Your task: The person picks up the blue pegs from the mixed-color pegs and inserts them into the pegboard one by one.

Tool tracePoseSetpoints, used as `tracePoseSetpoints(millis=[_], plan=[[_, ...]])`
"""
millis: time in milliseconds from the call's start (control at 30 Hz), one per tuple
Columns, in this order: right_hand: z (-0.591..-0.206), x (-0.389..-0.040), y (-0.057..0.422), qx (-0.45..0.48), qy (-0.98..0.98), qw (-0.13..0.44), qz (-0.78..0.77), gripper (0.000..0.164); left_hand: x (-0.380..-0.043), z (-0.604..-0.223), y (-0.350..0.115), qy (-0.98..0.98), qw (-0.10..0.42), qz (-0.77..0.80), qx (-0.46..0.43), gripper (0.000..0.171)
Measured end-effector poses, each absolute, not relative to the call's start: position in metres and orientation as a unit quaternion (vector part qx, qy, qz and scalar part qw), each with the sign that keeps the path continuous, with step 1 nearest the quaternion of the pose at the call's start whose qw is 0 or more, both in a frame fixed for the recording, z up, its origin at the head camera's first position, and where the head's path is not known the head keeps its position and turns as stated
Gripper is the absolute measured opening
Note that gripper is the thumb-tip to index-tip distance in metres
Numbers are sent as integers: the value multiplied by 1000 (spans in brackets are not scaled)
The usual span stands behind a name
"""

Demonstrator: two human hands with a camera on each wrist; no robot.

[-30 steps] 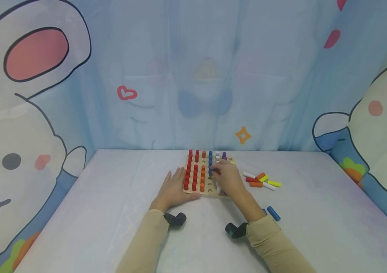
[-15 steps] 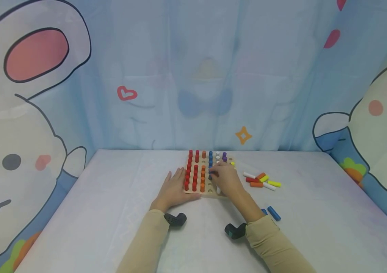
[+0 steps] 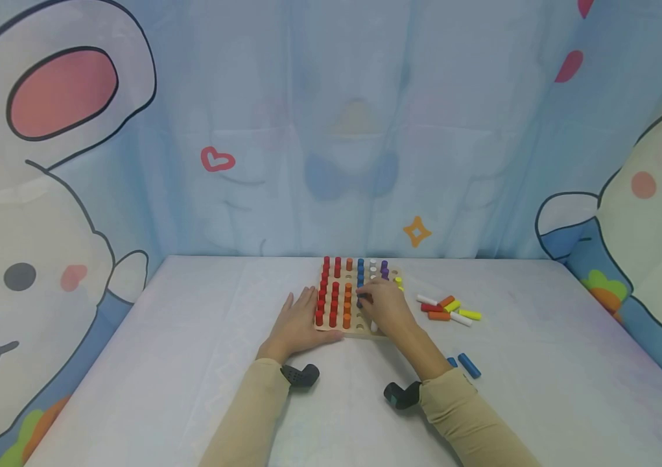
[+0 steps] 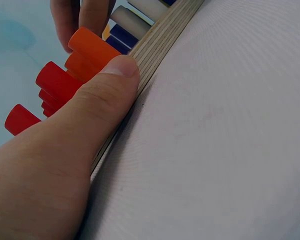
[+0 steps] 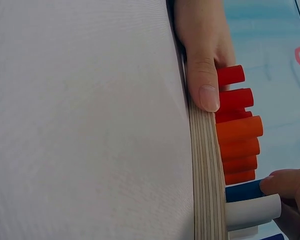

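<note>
A wooden pegboard (image 3: 359, 326) with upright coloured pegs lies at the far side of the table. My left hand (image 3: 295, 324) steadies its left side with straight fingers. In the left wrist view the thumb (image 4: 107, 87) presses along the layered front edge. My right hand (image 3: 388, 305) is over the middle of the board and pinches a blue peg (image 5: 242, 191) standing in the blue column. Red pegs (image 3: 332, 319) and orange pegs (image 3: 346, 321) fill columns to its left; a white peg (image 5: 255, 210) stands beside it. The right hand hides part of the board's right side.
Right of the board lies a loose pile with white (image 3: 426, 299), red (image 3: 432, 307), orange (image 3: 439, 316) and yellow pegs (image 3: 469, 314). Nearer, by the right forearm, a blue peg (image 3: 469, 365) lies with another partly hidden. A printed curtain (image 3: 284, 214) hangs behind the table.
My right hand has shifted slightly down toward the near side with the blue peg between its fingers, uncovering yellow pegs at the board's right edge. The left hand stays put.
</note>
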State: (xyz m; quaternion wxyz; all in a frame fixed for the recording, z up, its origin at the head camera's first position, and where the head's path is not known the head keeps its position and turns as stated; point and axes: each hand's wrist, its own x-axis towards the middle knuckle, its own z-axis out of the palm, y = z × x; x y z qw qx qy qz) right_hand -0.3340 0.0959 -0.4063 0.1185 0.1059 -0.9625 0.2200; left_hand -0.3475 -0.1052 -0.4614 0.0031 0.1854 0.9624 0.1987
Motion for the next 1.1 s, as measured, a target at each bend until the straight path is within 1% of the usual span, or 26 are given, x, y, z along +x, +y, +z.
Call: tracePoseSetpoints(millis=[300,967,1100], plan=[[-409,-335,95,99,-965,106,217,22,-348,-462,-106,963,5,197,185,118],[-410,-338,92,100,-967,127,196,17,-347,-461,-106,963,4,193,185,118],[-409,-339,93,98,-969,118,194,19,-347,-460,-106,963,3,196,187,118]])
